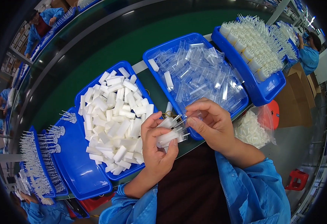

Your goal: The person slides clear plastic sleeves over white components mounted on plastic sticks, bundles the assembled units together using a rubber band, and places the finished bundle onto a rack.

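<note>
My left hand (156, 153) is curled around several white plastic pieces (166, 138) whose thin tips point toward my right hand. Close beside it, my right hand (216, 127) pinches a small clear plastic sleeve (195, 115) between thumb and forefinger, near those tips. Whether the sleeve touches a tip, I cannot tell. Left of my hands stands a blue tray (123, 67) heaped with white rectangular blocks (115, 115). Beyond my right hand, another blue tray (156, 50) holds many clear sleeves (197, 71), with a few white pieces at its left side.
At the far right a blue bin (258, 95) holds bundled white thin-tipped pieces (249, 48). Farther left are a blue tray (79, 164) and racks of thin-tipped pieces (34, 164). A clear bag of white parts (253, 128), red stools (297, 180) and cardboard (294, 100) stand right. Co-workers (40, 28) sit around.
</note>
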A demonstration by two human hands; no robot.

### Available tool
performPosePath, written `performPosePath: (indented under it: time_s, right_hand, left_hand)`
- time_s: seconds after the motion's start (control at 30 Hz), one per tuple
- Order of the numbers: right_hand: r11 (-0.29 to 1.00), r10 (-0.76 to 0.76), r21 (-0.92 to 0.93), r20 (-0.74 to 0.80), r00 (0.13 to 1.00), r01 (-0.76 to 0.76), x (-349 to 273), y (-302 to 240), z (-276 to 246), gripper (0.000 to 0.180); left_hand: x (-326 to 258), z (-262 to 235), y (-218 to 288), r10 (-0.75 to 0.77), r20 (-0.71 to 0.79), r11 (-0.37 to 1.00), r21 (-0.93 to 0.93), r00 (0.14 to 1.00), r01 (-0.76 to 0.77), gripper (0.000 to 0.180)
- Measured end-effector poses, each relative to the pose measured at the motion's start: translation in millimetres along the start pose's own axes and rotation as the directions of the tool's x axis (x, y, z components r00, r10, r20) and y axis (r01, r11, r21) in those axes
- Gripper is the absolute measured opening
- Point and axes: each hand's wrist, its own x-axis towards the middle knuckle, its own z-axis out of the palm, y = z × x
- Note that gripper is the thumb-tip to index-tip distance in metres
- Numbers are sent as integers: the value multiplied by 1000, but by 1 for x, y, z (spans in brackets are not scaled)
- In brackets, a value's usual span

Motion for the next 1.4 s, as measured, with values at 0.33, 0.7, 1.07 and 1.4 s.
performPosePath:
  time_s: [0.33, 0.7, 1.07, 1.4]
  right_hand:
    - [885, -213, -414, 42, 976, 211, 1, -5, 1, 32]
    - [991, 137, 9, 29, 990, -137, -2, -4, -4, 32]
    - [996, 75, 51, -31, 997, -73, -4, 7, 2, 29]
    - [1000, -14, 11, -39, 999, 15, -7, 12, 9, 24]
  left_hand:
    - [-1, -1, -5, 8, 1, 999, 45, 1000, -8, 26]
    - [1, -2, -3, 45, 55, 989, 139, 997, -52, 21]
    - [3, 1, 0, -54, -29, 992, 113, 998, 57, 16]
    - [2, 1, -10, 23, -67, 1000, 10, 998, -22, 17]
